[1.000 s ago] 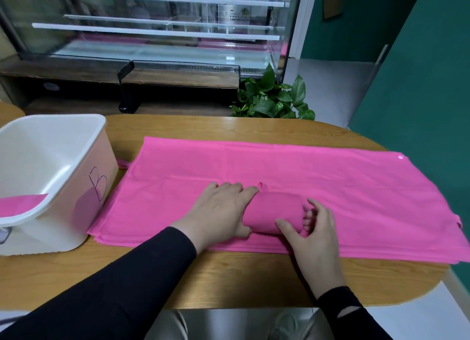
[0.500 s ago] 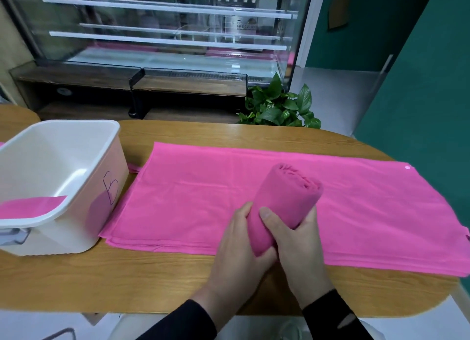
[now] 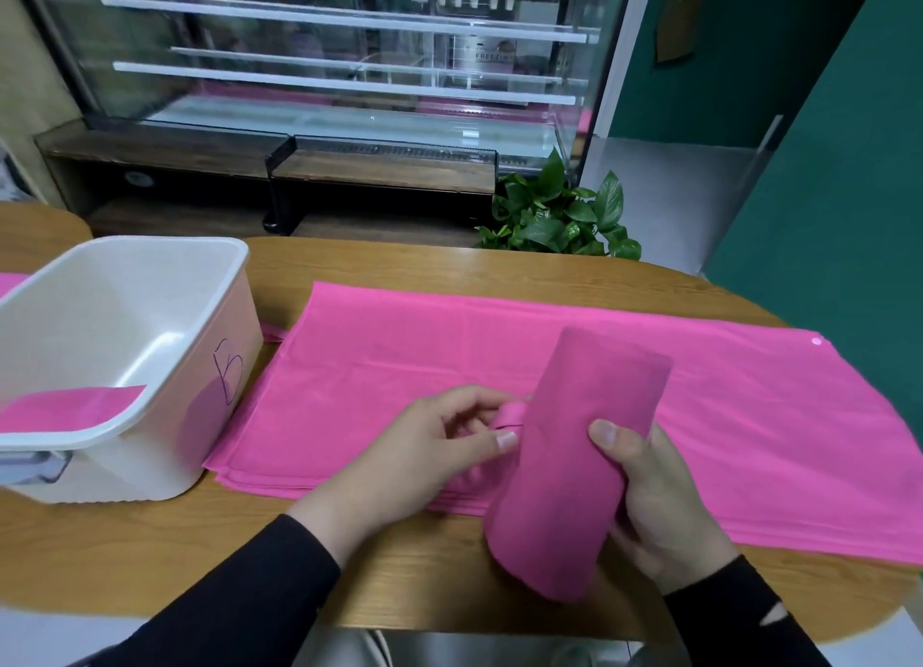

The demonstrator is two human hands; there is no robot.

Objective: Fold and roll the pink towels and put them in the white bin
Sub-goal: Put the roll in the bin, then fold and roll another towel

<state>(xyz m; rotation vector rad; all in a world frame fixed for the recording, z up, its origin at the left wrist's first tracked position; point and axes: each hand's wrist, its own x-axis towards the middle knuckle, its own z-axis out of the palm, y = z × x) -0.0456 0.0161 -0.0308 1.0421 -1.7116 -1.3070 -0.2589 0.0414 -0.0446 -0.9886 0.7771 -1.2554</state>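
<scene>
A pink rolled towel (image 3: 574,461) is held tilted above the tabletop's near edge, over a flat stack of pink towels (image 3: 449,367) spread across the middle and right. The white bin (image 3: 200,367), marked "B", stands at the left edge.

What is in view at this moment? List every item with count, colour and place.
rolled towel: one, pink, held above the table's near edge
flat towels: a stack, count unclear, pink, spread across the table
bin: one, white, on the table at left, marked on its side
table: one, wooden, foreground
display case: one, glass, behind the table
plant: one, green, beyond the table's far edge
left hand: pinches the roll's loose flap, black sleeve
right hand: grips the roll, black sleeve
</scene>
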